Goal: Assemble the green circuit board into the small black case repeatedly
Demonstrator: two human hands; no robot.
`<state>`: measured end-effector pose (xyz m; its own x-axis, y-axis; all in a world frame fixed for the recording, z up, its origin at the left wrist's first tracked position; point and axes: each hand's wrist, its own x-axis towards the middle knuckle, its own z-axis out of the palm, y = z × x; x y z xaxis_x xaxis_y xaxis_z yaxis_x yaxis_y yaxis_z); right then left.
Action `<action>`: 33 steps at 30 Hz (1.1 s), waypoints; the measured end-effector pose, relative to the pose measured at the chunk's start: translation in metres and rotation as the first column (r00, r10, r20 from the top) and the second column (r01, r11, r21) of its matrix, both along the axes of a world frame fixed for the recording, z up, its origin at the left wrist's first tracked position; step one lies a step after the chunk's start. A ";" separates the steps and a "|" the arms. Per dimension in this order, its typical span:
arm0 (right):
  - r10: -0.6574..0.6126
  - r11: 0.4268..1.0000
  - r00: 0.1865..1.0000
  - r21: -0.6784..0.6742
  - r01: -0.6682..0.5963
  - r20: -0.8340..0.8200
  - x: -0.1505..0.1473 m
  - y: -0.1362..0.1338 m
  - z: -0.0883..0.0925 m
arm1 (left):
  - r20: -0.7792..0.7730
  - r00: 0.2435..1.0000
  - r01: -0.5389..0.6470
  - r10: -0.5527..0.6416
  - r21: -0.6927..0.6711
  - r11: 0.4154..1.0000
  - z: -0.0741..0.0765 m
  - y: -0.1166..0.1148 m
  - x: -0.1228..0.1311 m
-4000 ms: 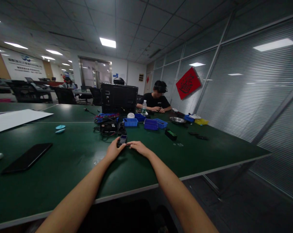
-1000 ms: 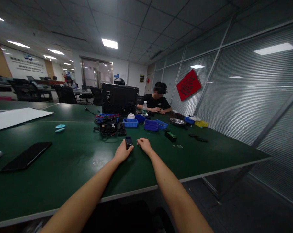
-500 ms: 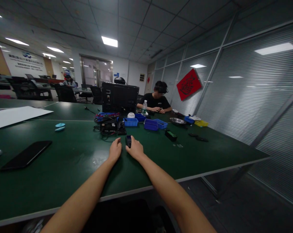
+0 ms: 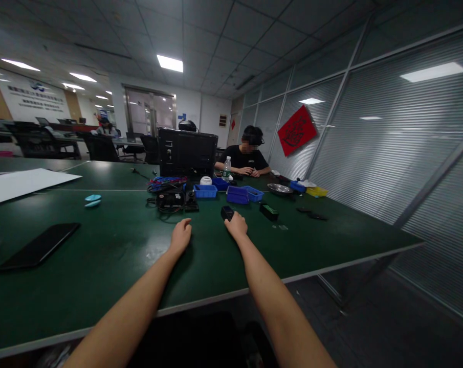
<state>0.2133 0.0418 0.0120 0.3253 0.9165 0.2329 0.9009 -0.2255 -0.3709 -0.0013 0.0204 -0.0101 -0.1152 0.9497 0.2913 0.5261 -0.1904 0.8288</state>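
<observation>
My right hand (image 4: 238,225) grips a small black box-shaped device (image 4: 227,212) with a dark glossy face, on the green table or just above it; which one I cannot tell. The fingers lie along the device's near right side and partly cover it. To the left, my left hand (image 4: 181,236) rests on the table with loosely bent fingers and nothing in it. Right of the device lies a black box with a green top (image 4: 268,211). Behind my hands sit a blue tray (image 4: 205,191) and a tipped dark-blue bin (image 4: 238,195).
A black power unit with tangled cables (image 4: 170,199) lies before the monitor (image 4: 187,152). A bottle (image 4: 226,168) and a metal dish (image 4: 280,189) stand farther back. A co-worker (image 4: 246,153) sits across the table. A black flat slab (image 4: 39,246) is at left.
My right hand has moved to the right with the black device, away from my left hand, and the device has turned. My left hand stays about where it was.
</observation>
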 end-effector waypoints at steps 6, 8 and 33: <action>-0.017 1.000 1.000 -0.007 0.017 0.014 0.001 0.002 -0.003 | -0.056 0.998 0.024 -0.025 -0.013 1.000 0.006 -0.005 0.000; -0.022 1.000 1.000 -0.015 0.022 0.016 0.001 0.002 -0.002 | -0.069 0.997 0.030 -0.031 -0.017 0.999 0.007 -0.006 0.000; -0.068 0.997 0.998 -0.024 0.069 0.015 0.003 -0.002 0.002 | 0.019 0.998 0.067 -0.067 -0.002 0.998 0.011 -0.010 0.001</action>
<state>0.2159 0.0393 0.0138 0.3843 0.8976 0.2161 0.8882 -0.2955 -0.3519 -0.0002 0.0102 0.0004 -0.0563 0.9561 0.2875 0.4962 -0.2231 0.8390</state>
